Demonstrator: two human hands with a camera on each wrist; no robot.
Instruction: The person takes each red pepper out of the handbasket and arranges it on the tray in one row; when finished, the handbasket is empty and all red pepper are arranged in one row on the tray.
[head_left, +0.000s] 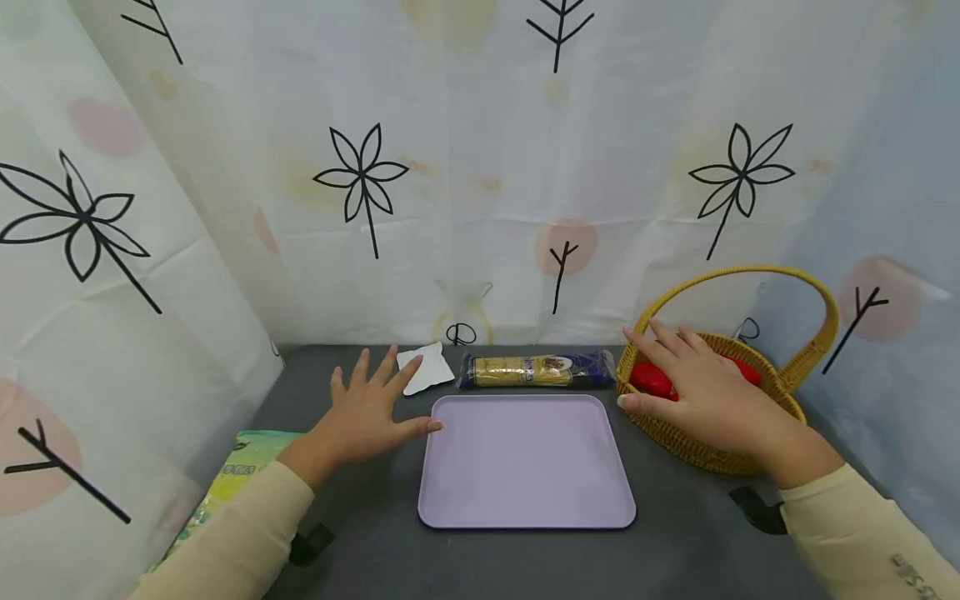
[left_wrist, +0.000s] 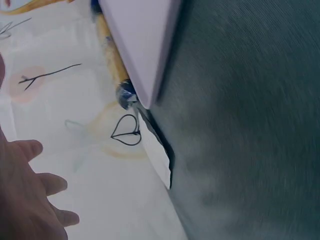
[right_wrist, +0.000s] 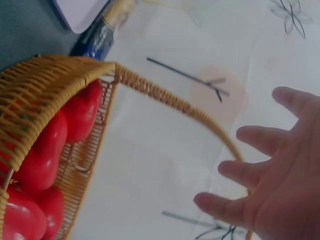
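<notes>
A wicker basket (head_left: 675,439) is seen at the right of the head view, its handle (head_left: 808,357) arched over what look like red bell peppers (right_wrist: 45,155). The right hand (head_left: 708,400) is held above it with fingers spread and nothing gripped; whether the rim is touched cannot be told. The left hand (head_left: 367,421), left of centre, is likewise splayed, with nothing held. Its thumb overlaps the left edge of a lilac tray (head_left: 525,462) at lower centre, though contact cannot be confirmed.

The peppers look glossy and smooth, so some slipping might be expected; each would best be cupped round its widest part. The basket is judged light and slightly springy, most securely taken by the handle. The tray, seemingly thin, rigid plastic, could be lifted by opposite rims. Above it in the frame lie a long yellow-and-blue packet (head_left: 525,371), probably best supported along its length, and a flimsy white paper piece (head_left: 433,373), easily creased
</notes>
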